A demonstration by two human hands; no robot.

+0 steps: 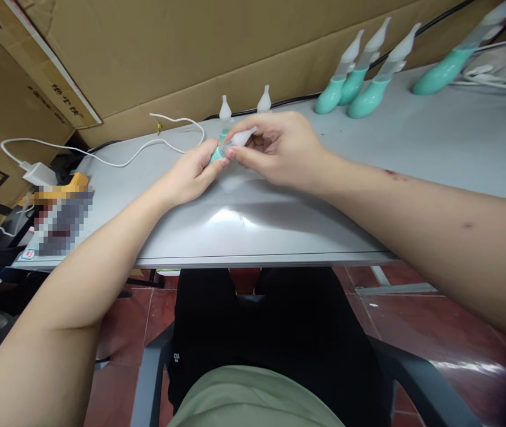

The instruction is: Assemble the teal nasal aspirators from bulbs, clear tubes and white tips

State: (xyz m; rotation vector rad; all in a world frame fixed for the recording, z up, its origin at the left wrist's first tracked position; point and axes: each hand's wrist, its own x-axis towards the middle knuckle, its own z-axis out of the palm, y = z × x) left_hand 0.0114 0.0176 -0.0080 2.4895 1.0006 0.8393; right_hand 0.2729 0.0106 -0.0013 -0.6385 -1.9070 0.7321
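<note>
Both my hands are on one bulb nasal aspirator (244,137) with a green bulb, a clear middle and a white pointed tip. My left hand (190,173) is closed around the green bulb, most of which it hides. With thumb and forefinger, my right hand (290,148) pinches the clear part just below the tip, which points up and right. Directly behind my hands, a similar aspirator (225,111) stands upright. Only the white tip (264,99) of another shows above my right hand.
Several more aspirators (371,95) stand tilted at the back right of the grey table (253,237). A white cable (123,163) runs along the left side to a charger (39,174). Near it lies a yellow object (68,185) beside a blurred-out patch. Cardboard (190,53) walls the back.
</note>
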